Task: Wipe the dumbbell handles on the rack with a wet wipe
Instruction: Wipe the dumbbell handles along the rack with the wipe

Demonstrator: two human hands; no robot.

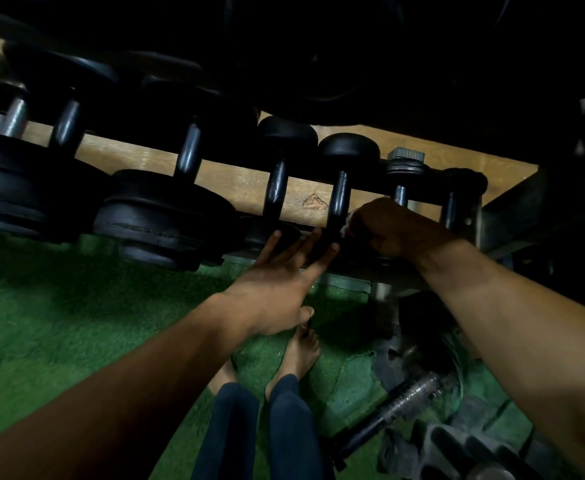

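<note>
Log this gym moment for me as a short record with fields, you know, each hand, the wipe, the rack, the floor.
left hand: open, fingers spread, fingertips against a dumbbell head on the rack's front edge
right hand: closed around a white wet wipe, pressed to a black dumbbell handle
rack: wooden shelf, row of black dumbbells
floor: green turf, bare feet, a barbell bar lying on the right

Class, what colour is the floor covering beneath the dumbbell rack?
Green, like artificial turf, seen clearly in the head view below the dumbbell rack.
</note>
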